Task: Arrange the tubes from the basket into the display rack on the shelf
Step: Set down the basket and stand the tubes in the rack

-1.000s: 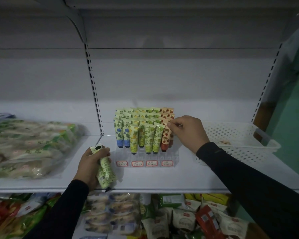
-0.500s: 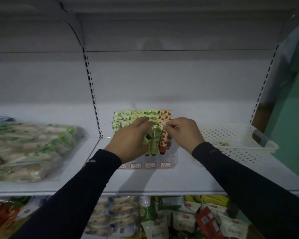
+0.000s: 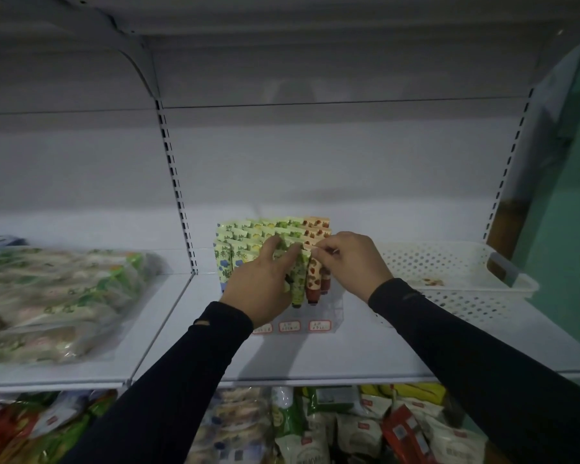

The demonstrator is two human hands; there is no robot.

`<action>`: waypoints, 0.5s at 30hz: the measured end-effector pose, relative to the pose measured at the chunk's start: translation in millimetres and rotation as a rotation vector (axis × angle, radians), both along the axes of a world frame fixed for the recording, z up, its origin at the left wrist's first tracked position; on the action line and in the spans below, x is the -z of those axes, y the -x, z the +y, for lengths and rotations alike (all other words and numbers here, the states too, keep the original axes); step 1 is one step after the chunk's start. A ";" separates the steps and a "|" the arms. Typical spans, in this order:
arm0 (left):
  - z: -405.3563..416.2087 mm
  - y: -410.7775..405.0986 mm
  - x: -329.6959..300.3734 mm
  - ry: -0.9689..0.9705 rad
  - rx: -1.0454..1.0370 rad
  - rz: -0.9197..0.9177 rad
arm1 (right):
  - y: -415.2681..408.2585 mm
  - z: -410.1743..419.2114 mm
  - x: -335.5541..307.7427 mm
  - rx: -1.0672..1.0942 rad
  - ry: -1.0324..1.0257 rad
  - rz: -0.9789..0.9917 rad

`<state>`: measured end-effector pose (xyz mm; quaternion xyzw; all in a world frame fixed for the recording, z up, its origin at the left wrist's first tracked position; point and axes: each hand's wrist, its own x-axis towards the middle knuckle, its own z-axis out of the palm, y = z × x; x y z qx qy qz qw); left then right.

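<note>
- A white shelf point(image 3: 315, 360) carries a clear display rack point(image 3: 329, 313) of upright tubes point(image 3: 235, 252).
- The left hand point(image 3: 260, 289) grips a green tube point(image 3: 298, 279) among the front rows.
- The right hand point(image 3: 352, 262) pinches an orange tube's point(image 3: 313, 277) top.
- A white basket point(image 3: 449, 272) sits just right of the rack.

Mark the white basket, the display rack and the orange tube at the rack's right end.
white basket point(image 3: 462, 298): head view, perforated front wall.
display rack point(image 3: 332, 306): head view, clear front right wall.
orange tube point(image 3: 314, 279): head view, printed body below the right hand.
</note>
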<state>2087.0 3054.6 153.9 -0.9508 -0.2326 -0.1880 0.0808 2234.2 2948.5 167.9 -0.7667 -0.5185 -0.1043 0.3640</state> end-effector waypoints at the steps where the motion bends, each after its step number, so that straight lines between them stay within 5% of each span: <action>1: 1.2 0.8 1.1 0.021 0.003 -0.011 | 1.6 1.1 -0.5 -0.010 0.003 -0.002; 15: 6.7 5.2 7.6 0.240 0.099 -0.133 | 4.0 3.9 0.6 -0.014 0.008 0.013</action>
